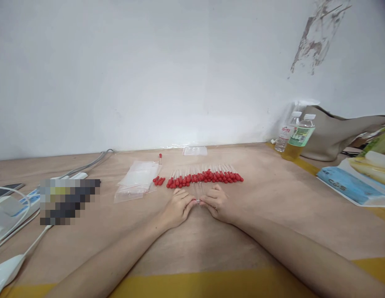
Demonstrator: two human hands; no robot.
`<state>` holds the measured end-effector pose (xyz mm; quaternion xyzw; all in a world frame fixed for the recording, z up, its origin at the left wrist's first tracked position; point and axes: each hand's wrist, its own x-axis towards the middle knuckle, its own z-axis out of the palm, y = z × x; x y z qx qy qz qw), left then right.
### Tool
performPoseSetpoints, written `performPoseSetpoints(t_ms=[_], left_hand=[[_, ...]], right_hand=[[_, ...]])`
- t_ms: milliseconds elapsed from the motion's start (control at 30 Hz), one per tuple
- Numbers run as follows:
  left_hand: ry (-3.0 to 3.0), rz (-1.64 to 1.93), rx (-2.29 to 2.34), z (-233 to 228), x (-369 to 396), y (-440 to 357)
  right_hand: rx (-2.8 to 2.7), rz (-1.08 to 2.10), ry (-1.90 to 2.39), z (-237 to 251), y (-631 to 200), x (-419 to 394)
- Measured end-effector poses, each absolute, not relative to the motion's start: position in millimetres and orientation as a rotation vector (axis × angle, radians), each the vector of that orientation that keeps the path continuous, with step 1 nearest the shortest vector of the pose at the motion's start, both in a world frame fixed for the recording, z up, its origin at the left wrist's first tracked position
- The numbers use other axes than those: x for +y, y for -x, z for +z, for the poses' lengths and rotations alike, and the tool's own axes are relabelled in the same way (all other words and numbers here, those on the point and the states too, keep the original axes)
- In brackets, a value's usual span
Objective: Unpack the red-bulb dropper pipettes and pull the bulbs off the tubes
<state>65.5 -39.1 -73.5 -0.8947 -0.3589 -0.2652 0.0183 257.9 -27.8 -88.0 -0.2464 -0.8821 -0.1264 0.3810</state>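
Note:
My left hand [179, 207] and my right hand [220, 203] meet at the middle of the table, thumbs and fingers pinched together. Between them is a small clear item [198, 201], apparently a plastic bag, with a trace of red by the fingertips. Thin clear tubes extend beyond it, and its outline is hard to make out. Just past my hands lies a long row of droppers with red bulbs [208, 176], bulbs towards me and clear stems pointing to the wall. Several loose red-bulbed pieces [159, 181] lie left of the row, nearest my left hand.
Flat clear zip bags [138, 176] are stacked at left; another clear packet [195, 151] lies by the wall. A single red-tipped piece [160, 156] stands apart. Power strip [31, 203] and cables occupy the left. Bottles [299, 138], a grey bag [326, 132] and a blue wipes pack [344, 186] are right.

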Motion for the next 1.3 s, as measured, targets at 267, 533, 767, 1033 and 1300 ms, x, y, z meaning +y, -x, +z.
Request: performPoseSetpoints(t_ms=[267, 533, 767, 1033, 1300], left_hand=[[2.904, -0.702, -1.130, -66.3, -43.8, -64.0], [3.012, -0.691, -1.123, -58.8, -46.9, -60.2], [2.969, -0.704, -1.166, -60.4, -54.4, -54.5], [2.631, -1.044, -1.562, -53.2, -34.8, -34.1], [2.186, -0.880, -1.856, -36.1, 27.2, 7.7]], right_hand=[[-2.289, -0.517, 0.543, -83.9, -259.0, -31.7], [-2.289, -0.771, 0.367, -72.0, -266.0, -37.0], [-2.272, -0.763, 0.299, -64.9, -270.3, -41.5], [-2.097, -0.459, 0.636, -72.6, -276.0, -31.7], [-1.977, -0.034, 1.130, -81.3, -274.0, -12.9]])
